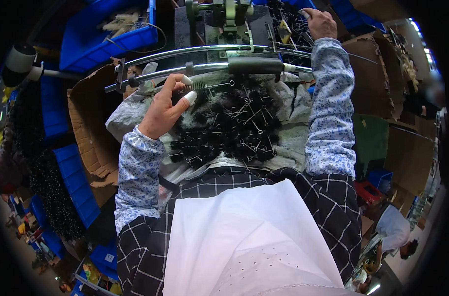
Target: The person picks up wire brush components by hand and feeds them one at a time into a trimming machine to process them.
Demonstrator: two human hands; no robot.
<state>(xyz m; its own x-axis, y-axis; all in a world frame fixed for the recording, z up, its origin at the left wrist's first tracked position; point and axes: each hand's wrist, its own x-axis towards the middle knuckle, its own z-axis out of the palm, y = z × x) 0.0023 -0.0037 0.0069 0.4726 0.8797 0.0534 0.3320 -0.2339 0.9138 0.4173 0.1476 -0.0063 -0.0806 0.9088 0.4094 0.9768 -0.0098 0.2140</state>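
Observation:
My left hand (161, 111), with white covers on its thumb and a finger, pinches a small wire brush (210, 85). The brush's thin shank points right and ends in a ring; its thicker part lies by my fingertips. Under it, a heap of black-bristled wire brushes (224, 129) with ring ends lies on a pale, dusty cloth (291, 143) across my lap. At the upper right my right hand (324, 24) curls over a blue bin of dark wire pieces (296, 24). One of its digits has a white cover. What those fingers hold, if anything, cannot be made out.
A machine (229, 24) stands ahead, with metal rails and a black padded sleeve (255, 65) across its front. A blue bin (93, 54) with pale pieces is at the upper left. Cardboard boxes (93, 133) flank me. A co-worker (394, 229) shows at the far right.

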